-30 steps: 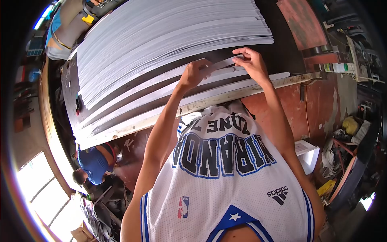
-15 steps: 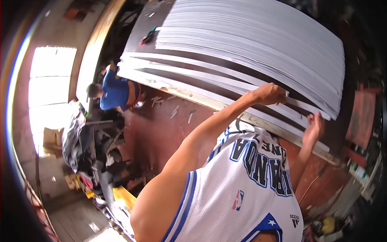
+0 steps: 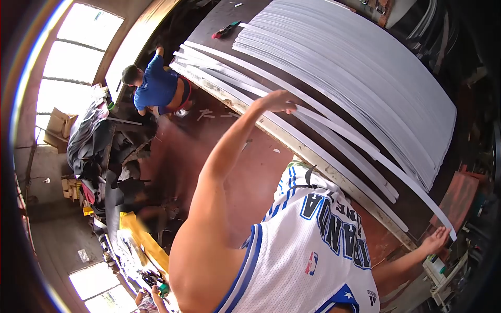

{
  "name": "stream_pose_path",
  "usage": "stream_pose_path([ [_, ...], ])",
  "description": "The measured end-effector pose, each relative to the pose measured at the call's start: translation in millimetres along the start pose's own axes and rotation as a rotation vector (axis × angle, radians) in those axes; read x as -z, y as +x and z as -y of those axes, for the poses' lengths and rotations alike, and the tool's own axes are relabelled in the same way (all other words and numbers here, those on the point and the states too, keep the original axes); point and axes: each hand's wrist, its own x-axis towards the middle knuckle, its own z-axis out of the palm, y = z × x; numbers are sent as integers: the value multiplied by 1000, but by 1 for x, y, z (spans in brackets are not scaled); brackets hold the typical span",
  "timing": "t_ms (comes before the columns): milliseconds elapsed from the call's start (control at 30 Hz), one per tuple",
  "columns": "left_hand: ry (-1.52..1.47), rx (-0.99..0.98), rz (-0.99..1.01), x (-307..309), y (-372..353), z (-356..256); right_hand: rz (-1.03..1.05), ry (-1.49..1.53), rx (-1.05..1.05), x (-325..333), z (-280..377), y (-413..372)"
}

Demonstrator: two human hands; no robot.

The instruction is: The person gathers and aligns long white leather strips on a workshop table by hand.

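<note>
My left hand [image 3: 281, 101] is closed around a white strip, over the near side of the table. My right hand [image 3: 437, 240] reaches out past the table's right end, its fingers at the tip of a long white strip [image 3: 402, 169]. That strip bows across the table from the left hand's side toward the right hand. Several more loose white strips [image 3: 339, 143] lie lengthwise along the front edge. Behind them spreads a thick stack of white strips [image 3: 355, 68] on the dark tabletop [image 3: 209, 26].
A red-handled tool [image 3: 225, 29] lies at the table's far left. A person in a blue shirt [image 3: 159, 83] stands beyond the left end. Dark cloth-like material [image 3: 86, 141] is heaped at left. White scraps [image 3: 206, 113] litter the red floor. Another person's hands show at bottom left.
My left hand has moved left along the table. My right hand has swung out right and toward me, drawing the strip's end past the table edge. The view has shifted.
</note>
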Motion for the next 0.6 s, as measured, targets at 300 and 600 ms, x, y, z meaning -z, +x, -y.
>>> stream_pose_path([
  [300,366,262,-315,82,-59,92,-230,26,176,73,81,100],
  [600,263,361,-502,130,-101,121,-316,-150,240,25,156,64],
])
